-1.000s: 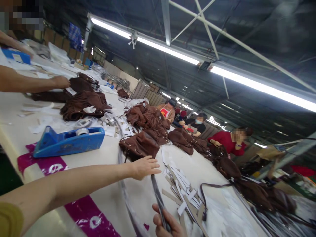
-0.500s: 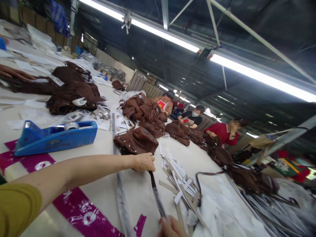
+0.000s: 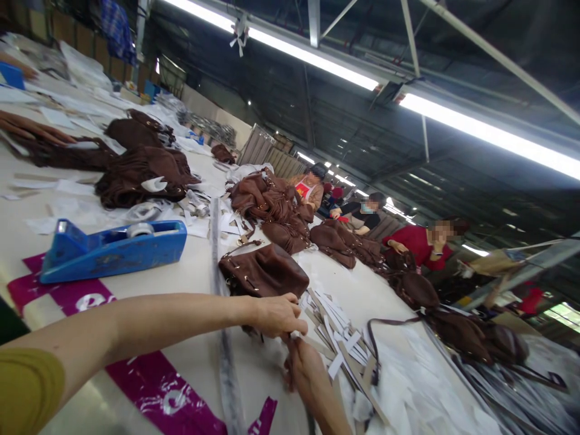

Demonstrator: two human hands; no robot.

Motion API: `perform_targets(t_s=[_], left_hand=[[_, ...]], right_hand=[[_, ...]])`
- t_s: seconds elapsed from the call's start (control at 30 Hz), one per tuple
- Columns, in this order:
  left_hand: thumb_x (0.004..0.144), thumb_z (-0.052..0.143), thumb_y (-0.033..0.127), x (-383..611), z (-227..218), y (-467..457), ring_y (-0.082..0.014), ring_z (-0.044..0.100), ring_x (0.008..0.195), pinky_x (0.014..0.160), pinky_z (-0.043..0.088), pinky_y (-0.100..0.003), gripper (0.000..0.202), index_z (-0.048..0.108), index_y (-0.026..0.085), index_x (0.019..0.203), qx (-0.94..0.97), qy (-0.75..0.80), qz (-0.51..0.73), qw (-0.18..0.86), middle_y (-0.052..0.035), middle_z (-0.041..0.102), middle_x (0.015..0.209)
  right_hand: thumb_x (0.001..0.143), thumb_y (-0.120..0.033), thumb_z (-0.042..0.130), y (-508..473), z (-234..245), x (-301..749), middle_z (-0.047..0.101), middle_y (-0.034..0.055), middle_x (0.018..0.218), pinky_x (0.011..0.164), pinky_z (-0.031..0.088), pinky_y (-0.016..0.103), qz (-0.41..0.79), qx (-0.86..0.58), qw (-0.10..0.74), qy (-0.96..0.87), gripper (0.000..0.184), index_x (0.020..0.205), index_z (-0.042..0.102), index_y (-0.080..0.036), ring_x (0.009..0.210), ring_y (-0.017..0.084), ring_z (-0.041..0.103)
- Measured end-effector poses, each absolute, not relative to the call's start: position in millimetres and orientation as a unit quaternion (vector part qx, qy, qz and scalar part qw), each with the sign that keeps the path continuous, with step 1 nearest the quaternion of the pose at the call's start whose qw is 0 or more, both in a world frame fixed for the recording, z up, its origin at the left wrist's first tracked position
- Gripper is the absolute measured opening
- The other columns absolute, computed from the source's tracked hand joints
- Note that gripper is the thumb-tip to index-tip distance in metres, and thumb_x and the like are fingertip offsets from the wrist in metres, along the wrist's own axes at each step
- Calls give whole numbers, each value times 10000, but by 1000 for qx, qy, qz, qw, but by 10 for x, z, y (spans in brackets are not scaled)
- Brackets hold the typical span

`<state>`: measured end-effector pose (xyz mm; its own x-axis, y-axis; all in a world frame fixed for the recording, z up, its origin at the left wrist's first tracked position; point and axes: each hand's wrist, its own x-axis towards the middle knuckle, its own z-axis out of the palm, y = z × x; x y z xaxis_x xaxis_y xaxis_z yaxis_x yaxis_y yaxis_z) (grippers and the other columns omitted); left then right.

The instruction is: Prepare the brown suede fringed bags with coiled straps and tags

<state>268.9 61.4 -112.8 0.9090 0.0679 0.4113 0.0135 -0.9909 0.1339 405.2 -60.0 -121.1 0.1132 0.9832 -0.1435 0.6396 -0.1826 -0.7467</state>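
My left hand [image 3: 276, 315] reaches across the white table [image 3: 190, 272] with its fingers curled shut on the top end of a thin dark strap. My right hand [image 3: 304, 368] sits just below it, closed round the same strap, which is mostly hidden between the two hands. Right behind my left hand lies a brown leather bag [image 3: 265, 272]. A heap of white and tan paper strips [image 3: 338, 338] lies to the right of both hands.
A blue tape dispenser [image 3: 113, 249] stands at the left on a magenta printed sheet [image 3: 149, 386]. A long plastic-wrapped strip [image 3: 222, 326] runs down the table. More brown bags [image 3: 140, 175] are piled further back. Several people [image 3: 421, 244] work at the far right side.
My left hand went from open to closed on the strap's far end. My right hand slid up the strap until it sits just under the left hand. The camera shifted slightly.
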Motion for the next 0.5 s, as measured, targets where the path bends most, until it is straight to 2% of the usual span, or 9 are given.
perform_targets(t_s=[0.03,0.1,0.2,0.27,0.33,0.43,0.5], left_hand=[[678,707,101,2685,-1115,608,-201,479,735,927,283,-362,337,643,258,969,973,23,214,82,-1,533,658],[643,718,77,2669,-1096,586,-212,493,763,957,267,-376,413,646,288,991,969,22,214,125,10,543,655],[635,747,125,2648,-1093,518,-226,503,815,987,239,-395,259,647,270,825,966,33,207,151,4,579,664],[692,718,151,2646,-1107,478,-224,492,820,998,224,-405,138,608,234,700,971,48,203,119,-16,600,667],[746,663,131,2644,-1115,481,-217,475,828,1007,209,-402,179,565,214,621,974,58,205,80,-32,618,673],[766,621,102,2610,-1061,614,-208,457,847,995,217,-374,198,564,208,609,969,91,226,31,-39,626,686],[775,606,104,2567,-976,770,-205,450,849,975,228,-366,184,580,204,623,960,129,249,-6,-41,618,683]], right_hand=[[862,-486,433,-563,-1191,4032,521,-15,554,420,313,265,333,-692,270,-580,298,728,512,-231,433,146,477],[824,-495,481,-507,-1180,4026,513,-21,538,441,311,260,338,-684,281,-583,303,704,525,-221,463,140,469],[783,-525,517,-478,-1201,4079,509,-33,538,445,294,250,366,-673,297,-570,329,700,538,-207,476,124,449],[757,-527,540,-502,-1200,4131,523,-37,560,421,281,239,400,-668,304,-550,331,720,541,-199,453,109,428],[713,-496,595,-572,-1163,4185,528,-39,570,406,288,228,437,-662,310,-525,314,715,537,-188,438,96,416],[660,-482,656,-787,-1048,4263,506,-54,583,417,321,214,480,-653,328,-486,355,781,571,-160,435,74,392],[649,-511,700,-998,-962,4324,493,-55,606,442,343,202,504,-637,376,-445,443,865,611,-134,460,63,396]])
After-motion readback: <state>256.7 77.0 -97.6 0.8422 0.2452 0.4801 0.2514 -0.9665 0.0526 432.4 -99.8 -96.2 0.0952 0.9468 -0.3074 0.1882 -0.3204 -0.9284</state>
